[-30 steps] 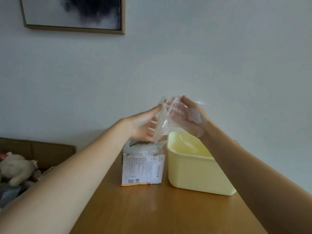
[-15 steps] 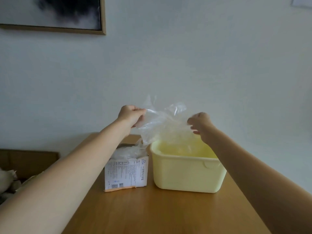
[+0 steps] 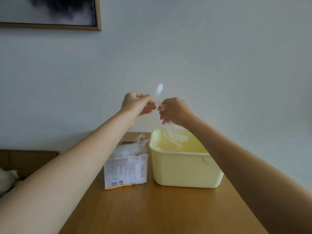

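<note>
A thin clear plastic bag (image 3: pixel 175 134) hangs from both my hands above a pale yellow plastic bin (image 3: pixel 184 168); its lower end drops inside the bin. My left hand (image 3: pixel 136 105) pinches the bag's top edge, and a small flap sticks up between the hands. My right hand (image 3: pixel 173 110) grips the bag close beside the left, fingers curled around the film. Left of the bin stands a torn-open white cardboard box (image 3: pixel 125 171) with more clear plastic bulging out of its top.
Box and bin stand on a wooden table (image 3: pixel 160 211) that runs back to a plain white wall. A framed dark picture (image 3: pixel 50 12) hangs at the upper left. Low at the left edge is a brown cardboard carton (image 3: pixel 25 159) with something pale and soft beside it.
My hands have come together: half a second ago they held the bag spread wide over the bin, now they meet close, the bag bunched narrow between them and hanging into the bin.
</note>
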`<state>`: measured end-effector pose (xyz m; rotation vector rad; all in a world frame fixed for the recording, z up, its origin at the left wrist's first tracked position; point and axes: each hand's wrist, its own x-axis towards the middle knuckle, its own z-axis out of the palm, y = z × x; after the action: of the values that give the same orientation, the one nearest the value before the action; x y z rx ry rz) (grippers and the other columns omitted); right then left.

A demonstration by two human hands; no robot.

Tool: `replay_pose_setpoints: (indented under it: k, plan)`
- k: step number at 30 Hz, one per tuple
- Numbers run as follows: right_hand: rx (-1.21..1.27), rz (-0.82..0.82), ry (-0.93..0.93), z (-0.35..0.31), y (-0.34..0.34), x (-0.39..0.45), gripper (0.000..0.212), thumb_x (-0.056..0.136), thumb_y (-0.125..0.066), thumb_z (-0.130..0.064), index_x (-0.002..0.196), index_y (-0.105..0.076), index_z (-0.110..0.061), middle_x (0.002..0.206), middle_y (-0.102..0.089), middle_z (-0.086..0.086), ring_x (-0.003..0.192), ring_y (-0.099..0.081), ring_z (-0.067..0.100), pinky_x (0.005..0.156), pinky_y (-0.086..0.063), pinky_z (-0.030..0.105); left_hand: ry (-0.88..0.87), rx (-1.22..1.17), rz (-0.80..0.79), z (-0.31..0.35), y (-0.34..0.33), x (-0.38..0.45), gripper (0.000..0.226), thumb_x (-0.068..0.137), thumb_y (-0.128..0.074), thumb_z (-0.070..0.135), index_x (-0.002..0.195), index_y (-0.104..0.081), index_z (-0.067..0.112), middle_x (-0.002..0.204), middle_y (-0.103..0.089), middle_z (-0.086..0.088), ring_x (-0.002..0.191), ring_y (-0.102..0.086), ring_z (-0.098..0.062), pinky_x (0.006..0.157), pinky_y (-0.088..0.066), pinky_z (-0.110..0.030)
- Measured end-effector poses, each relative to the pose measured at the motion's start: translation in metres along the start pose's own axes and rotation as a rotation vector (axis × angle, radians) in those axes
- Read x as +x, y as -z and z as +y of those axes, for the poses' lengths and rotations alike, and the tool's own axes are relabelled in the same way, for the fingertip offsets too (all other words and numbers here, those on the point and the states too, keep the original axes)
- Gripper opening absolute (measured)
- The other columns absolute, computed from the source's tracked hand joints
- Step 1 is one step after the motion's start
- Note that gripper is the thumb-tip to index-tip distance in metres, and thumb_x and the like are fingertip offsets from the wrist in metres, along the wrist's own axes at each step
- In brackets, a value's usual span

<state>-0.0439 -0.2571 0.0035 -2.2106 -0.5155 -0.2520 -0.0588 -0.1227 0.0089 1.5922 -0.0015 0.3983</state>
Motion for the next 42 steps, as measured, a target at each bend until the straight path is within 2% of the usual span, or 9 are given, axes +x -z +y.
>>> replay_pose_setpoints:
  k: [2,5,12,20,24,28,31,35,42]
  plan:
    - [-0.035,-0.008,-0.007,0.002,0.005,-0.001,0.023,0.094,-0.044,-0.001,0.079,-0.06,-0.007,0.062,-0.06,0.004,0.033,-0.052,0.001,0.042,-0.042,0.01,-0.121,0.135,-0.063,0.003,0.007,-0.001,0.023,0.089,-0.055,0.008,0.111,-0.048,0.015,0.108,-0.063,0.0,0.063,-0.068,-0.01,0.052,-0.05,-0.019]
    - [-0.184,-0.148,0.07,-0.003,0.008,-0.005,0.037,0.092,-0.042,0.0,0.061,-0.051,-0.019,0.055,-0.056,-0.001,0.04,-0.053,0.006,0.05,-0.043,0.018,-0.063,0.204,-0.488,0.003,0.005,-0.015,0.032,0.09,-0.052,0.003,0.118,-0.047,0.02,0.109,-0.063,0.002,0.063,-0.067,-0.009,0.051,-0.049,-0.017]
    - [-0.141,-0.162,0.134,0.0,0.024,-0.012,0.015,0.091,-0.056,-0.014,0.085,-0.069,-0.009,0.036,-0.04,-0.01,0.034,-0.032,0.003,0.039,-0.028,0.012,0.183,0.167,-0.699,-0.01,0.002,-0.012,0.014,0.089,-0.059,0.011,0.101,-0.061,0.017,0.091,-0.067,-0.001,0.062,-0.067,-0.009,0.049,-0.048,-0.015]
    - [0.234,0.281,0.04,0.047,0.048,-0.007,0.013,0.091,-0.058,-0.015,0.088,-0.068,-0.009,0.042,-0.03,-0.003,0.03,-0.021,0.003,0.035,-0.018,0.016,0.074,0.43,-0.37,-0.028,0.014,0.007,0.029,0.09,-0.06,0.028,0.066,-0.052,0.015,0.042,-0.038,0.008,0.032,-0.032,-0.002,0.033,-0.022,-0.012]
    - [-0.027,0.285,-0.04,0.089,0.051,-0.01,0.015,0.092,-0.054,-0.009,0.087,-0.068,-0.012,0.033,-0.044,-0.014,0.03,-0.039,0.001,0.041,-0.028,0.012,0.014,0.661,-0.093,-0.038,0.021,0.023,0.019,0.092,-0.056,0.026,0.077,-0.057,0.015,0.067,-0.058,-0.001,0.056,-0.051,-0.016,0.052,-0.036,-0.021]
    - [-0.296,0.282,-0.137,0.125,0.042,-0.008,0.017,0.092,-0.054,-0.016,0.089,-0.071,-0.018,0.09,-0.069,0.001,0.082,-0.063,0.021,0.068,-0.04,0.027,-0.214,0.926,0.118,-0.033,0.003,0.03,0.02,0.092,-0.052,0.026,0.106,-0.056,0.012,0.116,-0.051,-0.013,0.101,-0.056,-0.032,0.083,-0.041,-0.033]
    - [-0.584,0.149,-0.218,0.133,0.039,-0.011,0.023,0.095,-0.044,-0.019,0.103,-0.066,-0.019,0.109,-0.063,0.011,0.099,-0.06,0.033,0.077,-0.043,0.03,-0.481,0.873,-0.168,-0.027,-0.033,0.025,0.025,0.089,-0.057,0.016,0.112,-0.061,0.008,0.119,-0.055,-0.016,0.108,-0.055,-0.028,0.089,-0.039,-0.027]
    - [-0.951,-0.09,-0.174,0.134,0.032,-0.015,0.028,0.097,-0.033,-0.012,0.11,-0.058,-0.014,0.11,-0.06,0.011,0.101,-0.059,0.032,0.078,-0.043,0.032,-0.15,1.174,-0.847,-0.054,-0.077,0.011,0.044,0.093,-0.056,0.027,0.134,-0.046,0.014,0.135,-0.049,-0.008,0.118,-0.052,-0.022,0.097,-0.04,-0.029]
    - [-1.153,-0.259,-0.2,0.136,0.033,-0.009,0.017,0.095,-0.037,-0.004,0.099,-0.052,-0.012,0.079,-0.049,0.002,0.082,-0.051,0.025,0.071,-0.038,0.03,0.077,1.638,-0.976,-0.088,-0.085,0.018,0.053,0.098,-0.036,0.011,0.148,-0.024,0.021,0.149,-0.035,-0.007,0.127,-0.045,-0.028,0.102,-0.041,-0.036]
